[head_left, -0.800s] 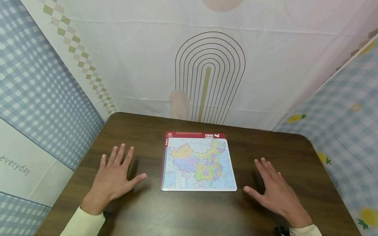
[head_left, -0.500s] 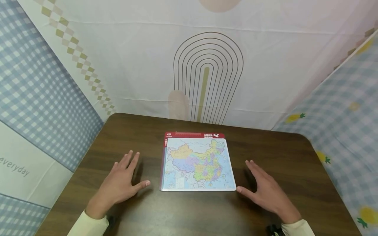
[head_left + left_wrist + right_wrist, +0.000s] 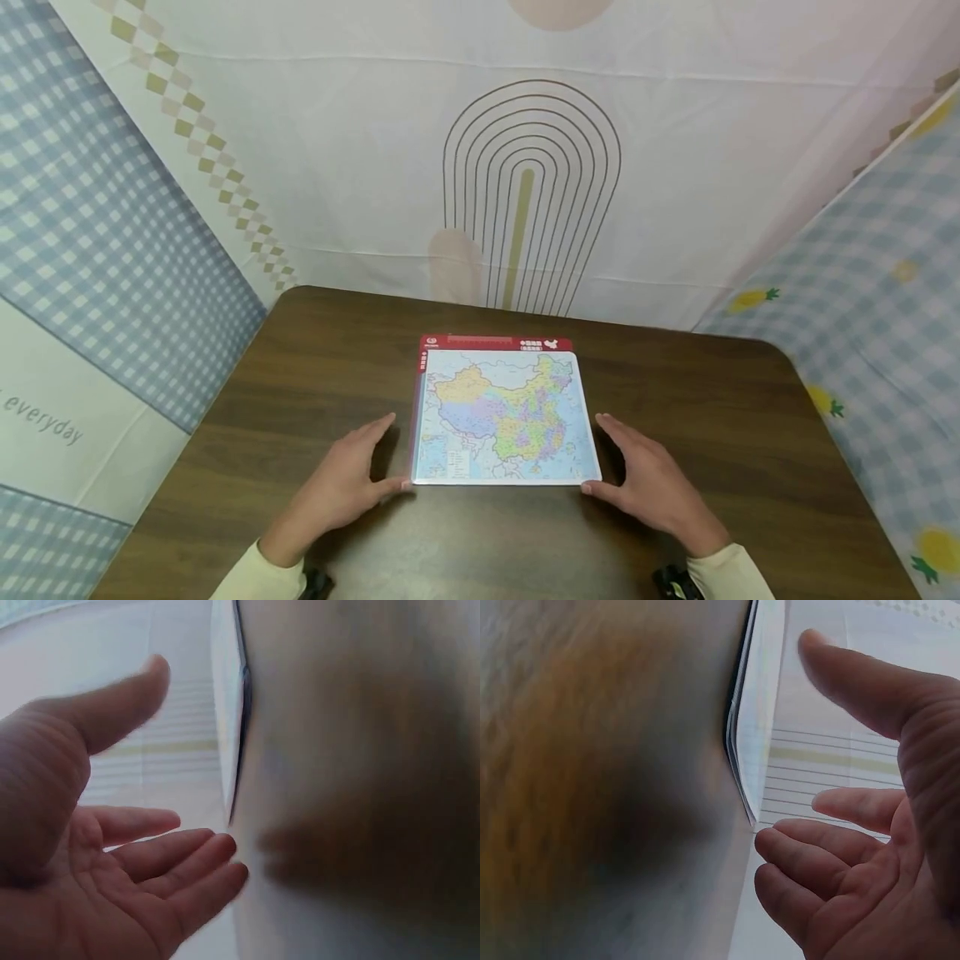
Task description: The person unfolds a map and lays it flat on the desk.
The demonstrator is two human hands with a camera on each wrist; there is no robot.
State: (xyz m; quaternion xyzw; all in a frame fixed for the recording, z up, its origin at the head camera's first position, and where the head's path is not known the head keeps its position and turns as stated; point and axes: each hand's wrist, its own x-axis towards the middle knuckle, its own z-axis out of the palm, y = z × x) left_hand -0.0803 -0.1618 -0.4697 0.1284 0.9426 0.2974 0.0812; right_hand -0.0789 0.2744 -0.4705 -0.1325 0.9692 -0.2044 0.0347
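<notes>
Behind it all hangs a pale cloth, and against that stands a brown table. Near its middle lies a thin map board, face up. At its near corners are 2 hands, the left hand and the right hand, each holding nothing, thumb spread wide from the fingers. The fingertips sit just beside the board's edges; I can't tell whether any touch. With so little edge to catch, I'd worry about fingers skating past it instead of getting underneath. If 1 hand pressed harder, the board could twist or slide; gripped only at these 2 corners, its far side might droop if raised.
</notes>
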